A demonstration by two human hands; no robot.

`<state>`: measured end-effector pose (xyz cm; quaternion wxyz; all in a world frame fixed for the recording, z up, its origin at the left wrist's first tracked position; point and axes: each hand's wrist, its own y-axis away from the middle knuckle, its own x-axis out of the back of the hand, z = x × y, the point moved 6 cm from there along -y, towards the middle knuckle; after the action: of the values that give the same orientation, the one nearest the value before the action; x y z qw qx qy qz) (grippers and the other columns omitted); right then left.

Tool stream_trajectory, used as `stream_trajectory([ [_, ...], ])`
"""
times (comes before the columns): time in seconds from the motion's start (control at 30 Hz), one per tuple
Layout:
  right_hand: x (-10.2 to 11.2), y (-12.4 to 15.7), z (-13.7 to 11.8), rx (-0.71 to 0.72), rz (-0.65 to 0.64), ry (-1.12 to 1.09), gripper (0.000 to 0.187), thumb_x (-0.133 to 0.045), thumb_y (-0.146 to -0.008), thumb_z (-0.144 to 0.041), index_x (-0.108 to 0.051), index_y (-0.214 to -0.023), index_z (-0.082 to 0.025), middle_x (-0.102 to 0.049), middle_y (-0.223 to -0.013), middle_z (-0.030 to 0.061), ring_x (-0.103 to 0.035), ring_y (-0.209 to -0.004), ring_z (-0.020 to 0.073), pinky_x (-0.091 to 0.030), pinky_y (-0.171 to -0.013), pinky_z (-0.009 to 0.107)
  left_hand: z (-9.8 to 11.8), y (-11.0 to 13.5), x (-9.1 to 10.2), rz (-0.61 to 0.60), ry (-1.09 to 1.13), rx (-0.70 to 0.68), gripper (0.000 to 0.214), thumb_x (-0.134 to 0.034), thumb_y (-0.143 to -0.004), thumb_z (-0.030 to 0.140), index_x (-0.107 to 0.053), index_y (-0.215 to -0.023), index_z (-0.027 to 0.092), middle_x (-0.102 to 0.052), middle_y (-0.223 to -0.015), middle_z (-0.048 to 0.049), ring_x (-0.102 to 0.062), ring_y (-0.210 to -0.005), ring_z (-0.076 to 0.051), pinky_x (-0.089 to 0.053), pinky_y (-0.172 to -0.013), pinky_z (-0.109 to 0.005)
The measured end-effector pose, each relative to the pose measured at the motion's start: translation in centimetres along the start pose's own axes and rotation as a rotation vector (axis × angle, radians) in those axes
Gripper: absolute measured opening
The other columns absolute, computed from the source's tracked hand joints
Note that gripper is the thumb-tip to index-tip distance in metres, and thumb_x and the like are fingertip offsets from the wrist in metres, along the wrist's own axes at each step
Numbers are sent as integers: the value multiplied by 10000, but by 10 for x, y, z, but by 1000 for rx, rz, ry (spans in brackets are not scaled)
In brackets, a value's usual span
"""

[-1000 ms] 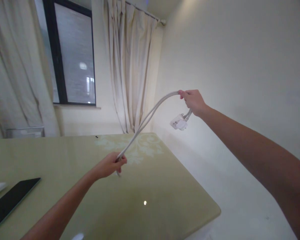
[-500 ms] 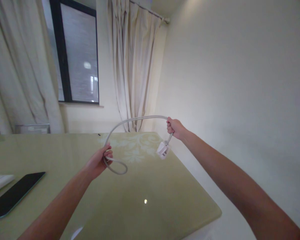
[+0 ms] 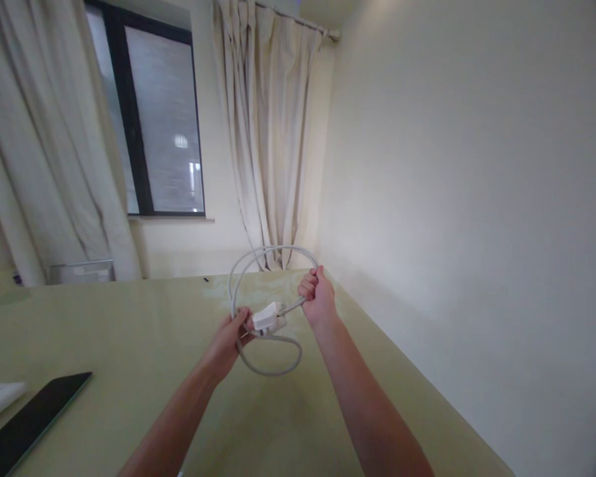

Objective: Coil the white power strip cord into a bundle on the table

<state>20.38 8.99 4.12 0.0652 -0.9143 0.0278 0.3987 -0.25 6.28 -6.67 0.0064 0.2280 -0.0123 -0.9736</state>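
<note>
Above the table, a pale grey power cable [image 3: 278,374] is bent into loops between my two hands. My left hand [image 3: 231,341] is closed on the cable at the left side of the loops. A white plug [image 3: 268,319] at the cable's end sits beside the left fingertips; whether they touch it I cannot tell. My right hand [image 3: 318,296] forms a fist around the cable a short way from the plug. Two strands arch over from the left hand to the right one, and a smaller loop hangs below the plug.
A pale green glossy table [image 3: 129,331] spreads beneath the hands. On its left lie a black flat panel [image 3: 34,417] and a white object [image 3: 0,401]. A tiny dark piece [image 3: 206,279] rests near the far edge. A white wall [image 3: 451,232] runs along the right.
My right hand has moved left and down, bringing the plug next to my left hand. The single long arc has become a doubled loop. The view has shifted slightly.
</note>
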Motion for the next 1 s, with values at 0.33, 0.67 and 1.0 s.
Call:
stream_trajectory([
  [0.33, 1, 1, -18, 219, -12, 145, 418, -679, -910, -562, -480, -759, -226, -231, -538, -128, -139, -393, 51, -127, -344, 191, 43, -15, 43, 185, -299, -239, 455, -818, -768, 477, -651, -1103, 219, -498, -592, 92, -522, -528, -102, -553, -621, -243],
  [0.67, -9, 16, -31, -164, -268, 72, 171, -629, -989, -308, -653, -920, -153, -248, -540, -128, -112, -384, 33, -143, -330, 129, 62, -14, 78, 48, -250, -2, 493, -775, -841, 493, -532, -546, 181, -345, -462, 63, -384, -431, -75, -448, -457, -193],
  [1.0, -44, 54, -24, -295, -441, -240, 203, -432, -1089, -200, -587, -963, -168, -232, -596, -117, -123, -415, 48, -158, -368, 106, 72, 8, 5, 72, 10, -311, 367, -670, -934, 511, -694, -783, 177, -203, -569, 87, -165, -436, -64, -231, -386, -182],
])
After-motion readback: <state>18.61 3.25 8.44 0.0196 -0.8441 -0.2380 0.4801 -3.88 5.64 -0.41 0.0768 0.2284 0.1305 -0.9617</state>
